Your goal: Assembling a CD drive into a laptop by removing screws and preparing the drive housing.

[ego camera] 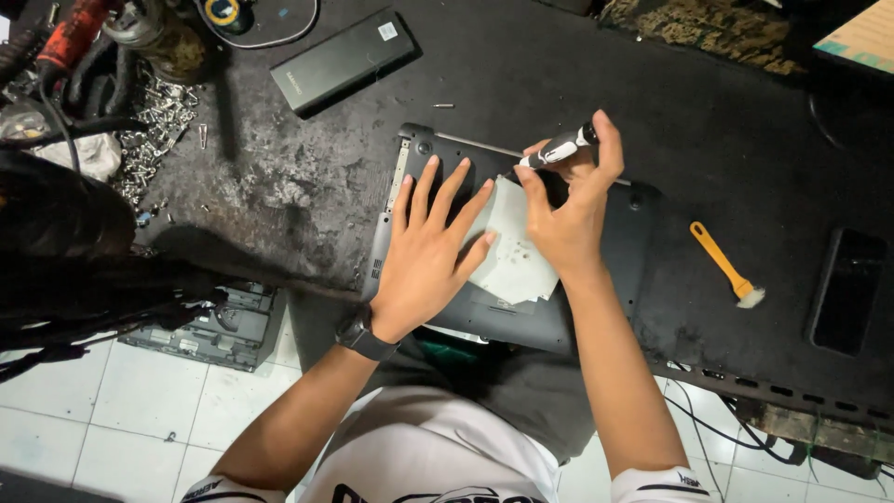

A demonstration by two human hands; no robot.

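Note:
A dark laptop (pixel 610 270) lies upside down on the black work mat, its underside facing me. My left hand (pixel 430 247) rests flat on it with fingers spread, touching a pale metal plate (pixel 515 256) that lies on the laptop's base. My right hand (pixel 568 200) grips a black and white screwdriver (pixel 562 148), its tip pointing down near the plate's upper corner. A dark watch sits on my left wrist.
A black rectangular battery pack (pixel 343 59) lies at the back. Loose screws (pixel 154 130) and tools are heaped at the far left. An orange-handled brush (pixel 725 264) and a dark phone (pixel 848 291) lie to the right. Another dismantled device (pixel 216 328) sits on the tiled floor.

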